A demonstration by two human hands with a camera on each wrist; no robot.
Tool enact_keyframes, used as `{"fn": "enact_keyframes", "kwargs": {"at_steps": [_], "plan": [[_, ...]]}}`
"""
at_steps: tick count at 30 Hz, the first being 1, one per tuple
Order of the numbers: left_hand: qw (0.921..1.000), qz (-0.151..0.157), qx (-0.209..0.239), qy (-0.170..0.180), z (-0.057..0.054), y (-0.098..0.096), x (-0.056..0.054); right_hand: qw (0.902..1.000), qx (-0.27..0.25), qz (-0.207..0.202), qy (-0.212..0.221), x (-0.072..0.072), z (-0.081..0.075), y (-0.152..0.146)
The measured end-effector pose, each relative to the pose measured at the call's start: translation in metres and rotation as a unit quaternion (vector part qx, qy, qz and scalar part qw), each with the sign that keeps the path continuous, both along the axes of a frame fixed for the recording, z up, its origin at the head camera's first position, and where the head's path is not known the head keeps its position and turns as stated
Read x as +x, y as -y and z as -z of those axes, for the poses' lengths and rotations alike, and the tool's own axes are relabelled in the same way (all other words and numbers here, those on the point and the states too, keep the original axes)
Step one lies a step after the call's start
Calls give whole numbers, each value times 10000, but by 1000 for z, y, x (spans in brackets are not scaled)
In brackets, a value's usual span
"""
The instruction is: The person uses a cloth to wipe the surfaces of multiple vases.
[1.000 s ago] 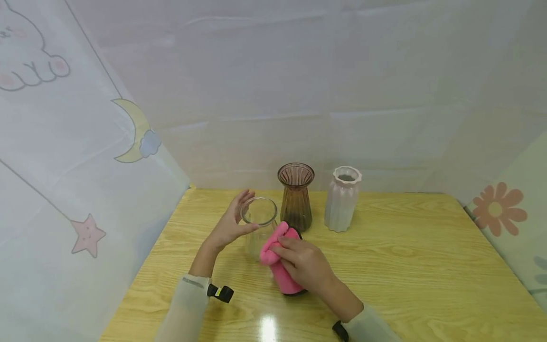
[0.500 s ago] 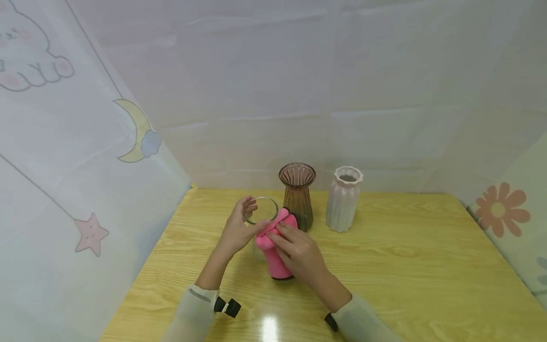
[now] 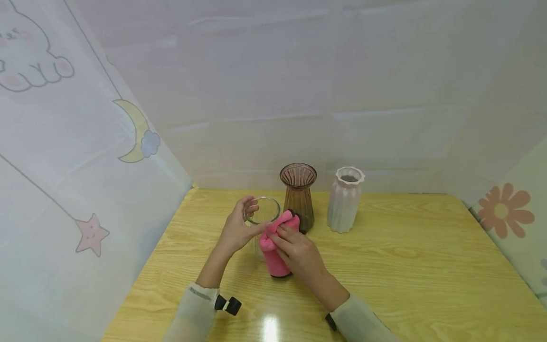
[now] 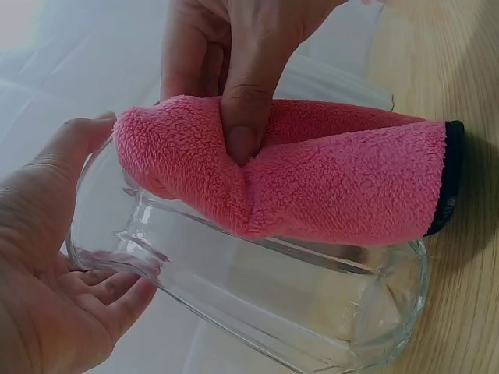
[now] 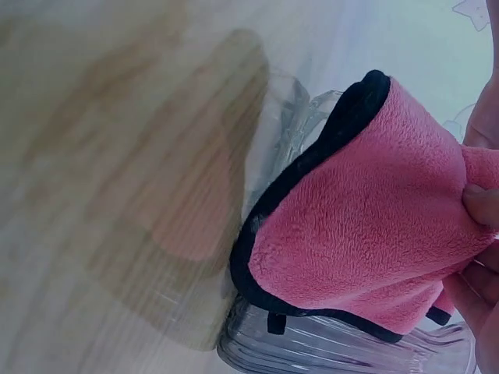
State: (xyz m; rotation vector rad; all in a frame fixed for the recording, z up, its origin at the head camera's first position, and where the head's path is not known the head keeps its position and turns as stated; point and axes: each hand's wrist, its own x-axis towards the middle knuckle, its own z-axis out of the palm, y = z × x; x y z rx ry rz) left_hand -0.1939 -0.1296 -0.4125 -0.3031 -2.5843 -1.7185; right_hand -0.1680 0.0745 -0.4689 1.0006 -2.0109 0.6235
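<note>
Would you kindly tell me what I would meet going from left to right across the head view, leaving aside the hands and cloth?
Animal drawing, star, moon, clear vase, brown vase, white vase, flower.

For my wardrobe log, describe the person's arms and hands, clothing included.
Left hand and right hand are ungloved. Long off-white sleeves, each with a small black piece at its edge; the left one bears a grey mark.
</note>
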Motion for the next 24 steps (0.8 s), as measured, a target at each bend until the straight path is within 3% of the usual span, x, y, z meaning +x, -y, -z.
{"fn": "enact_keyframes", "kwargs": {"at_steps": [12, 18, 24], "plan": [[10000, 27, -59, -56, 1, 0, -3, 9986, 417, 185, 253, 7, 4, 0], [9992, 340, -163, -154, 2, 7, -10, 9922, 694, 139, 1023, 11, 5, -1], [9958, 910, -94, -28, 2, 17, -17, 9836, 944, 164, 1529, 16, 0, -6]]}}
